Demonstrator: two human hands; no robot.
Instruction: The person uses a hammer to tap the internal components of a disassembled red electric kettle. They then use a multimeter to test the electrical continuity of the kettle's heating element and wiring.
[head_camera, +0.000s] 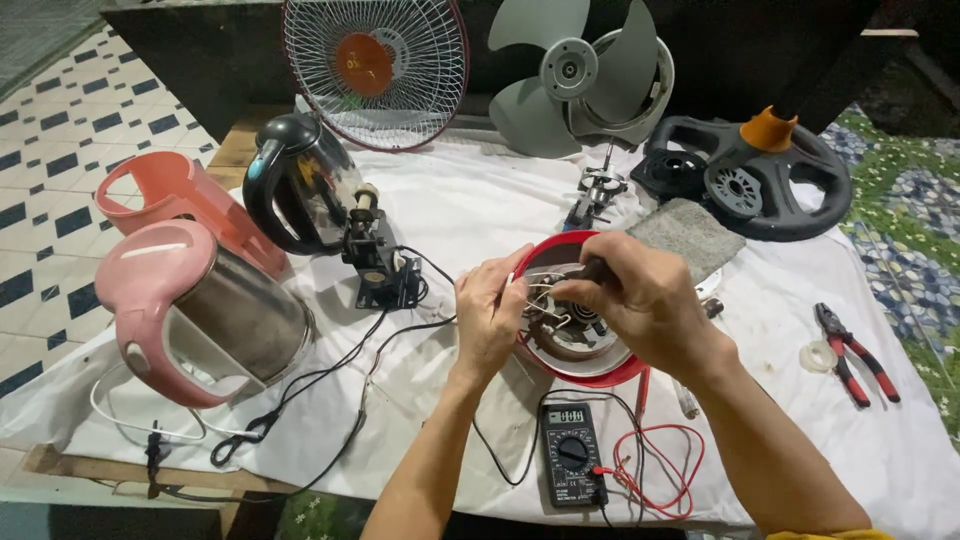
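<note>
A black meter (572, 452) with red and black wires lay nearest on the white cloth (460, 200). Just past it, the left hand (488, 315) pinched a thin wire, and the right hand (640, 295) was closed around a dark tool handle over the round red kettle base (575, 345) in the middle of the table. Farther back stood a black kettle (295, 185) and a grey fan blade (565, 75).

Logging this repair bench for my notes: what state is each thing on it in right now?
Left hand: pinching a wire at the red base.
Right hand: gripping a tool over the base.
Red round base: opened, wiring exposed.
Pink kettle: lying on its side.
Black kettle: tilted, lid shut.
Multimeter: switched on, leads attached.
Pliers: lying unused.
Fan blade: removed, leaning against wall.
</note>
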